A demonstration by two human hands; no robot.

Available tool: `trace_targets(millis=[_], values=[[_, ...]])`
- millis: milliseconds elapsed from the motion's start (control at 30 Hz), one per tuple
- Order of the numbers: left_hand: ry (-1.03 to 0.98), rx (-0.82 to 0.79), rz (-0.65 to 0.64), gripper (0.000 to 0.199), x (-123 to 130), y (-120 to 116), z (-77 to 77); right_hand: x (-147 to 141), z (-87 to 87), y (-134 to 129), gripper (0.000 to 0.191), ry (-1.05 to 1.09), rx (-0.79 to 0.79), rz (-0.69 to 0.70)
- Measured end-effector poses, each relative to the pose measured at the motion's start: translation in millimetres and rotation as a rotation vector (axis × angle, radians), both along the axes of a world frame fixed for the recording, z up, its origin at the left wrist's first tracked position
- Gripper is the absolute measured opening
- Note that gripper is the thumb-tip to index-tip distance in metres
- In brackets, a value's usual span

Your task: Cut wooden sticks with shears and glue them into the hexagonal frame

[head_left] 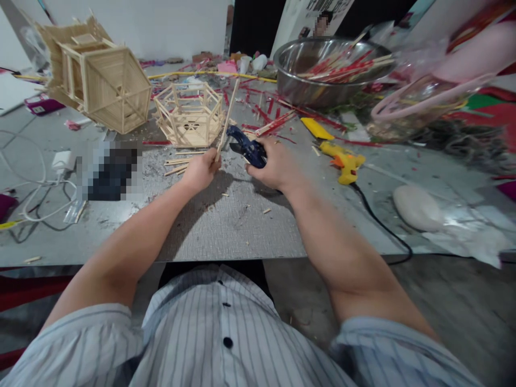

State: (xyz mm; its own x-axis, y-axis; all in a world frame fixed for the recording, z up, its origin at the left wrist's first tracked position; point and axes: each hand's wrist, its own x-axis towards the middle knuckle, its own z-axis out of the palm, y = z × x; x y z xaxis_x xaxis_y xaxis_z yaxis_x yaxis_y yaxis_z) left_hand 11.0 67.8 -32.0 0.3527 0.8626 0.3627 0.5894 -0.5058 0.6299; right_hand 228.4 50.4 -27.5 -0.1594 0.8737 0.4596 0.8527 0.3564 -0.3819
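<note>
My left hand (202, 171) pinches a long thin wooden stick (229, 116), which points up and slightly right. Just to its right, my right hand (275, 165) is closed round a dark blue hand tool (249, 148), its head turned toward the stick; it looks like a cutter or pliers. A small gap lies between the two hands. Behind my left hand stands an open hexagonal frame of wooden sticks (191, 115). Several cut sticks (176, 165) lie on the grey table (234, 231) beside that hand, and short offcuts are scattered nearer me.
A larger hexagonal stick model (116, 88) stands back left. A steel basin (290, 88) holds red-wrapped sticks. To the right lies a yellow glue gun (344, 162) with a black cord. At left are a white charger (63, 163) with cables and a blurred dark object (109, 174).
</note>
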Motion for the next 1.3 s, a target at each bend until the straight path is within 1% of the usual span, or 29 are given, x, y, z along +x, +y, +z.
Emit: trace_targets(millis=[100, 200, 333, 467, 733, 867, 1033, 1300], values=[[0.085, 0.037, 0.088, 0.011, -2, -1, 3.1, -3, -4.3, 0, 0.054, 0.007, 0.033, -0.033], [0.215, 0.043, 0.156, 0.009, 1, -5, 5.4, -7, -6.0, -2, 0.055, 0.011, 0.046, -0.051], [0.397, 0.036, 0.21, 0.019, 7, -12, 10.3, -15, -2.6, -9, 0.054, 0.003, 0.039, -0.06], [0.493, 0.036, 0.25, 0.026, 9, -16, 14.6, -21, 1.9, -15, 0.053, -0.013, 0.011, -0.057], [0.507, 0.106, 0.224, 0.032, 8, -15, 15.2, -24, 2.2, -19, 0.052, 0.041, 0.003, -0.043], [0.592, 0.079, 0.247, 0.034, 10, -19, 20.2, -25, 7.0, -22, 0.053, 0.023, -0.035, -0.058], [0.721, 0.108, 0.27, 0.035, 12, -24, 26.1, -26, 14.2, -26, 0.053, -0.02, -0.095, -0.082], [0.802, 0.14, 0.26, 0.039, 11, -24, 25.6, -25, 14.4, -28, 0.048, -0.023, -0.072, -0.083]])
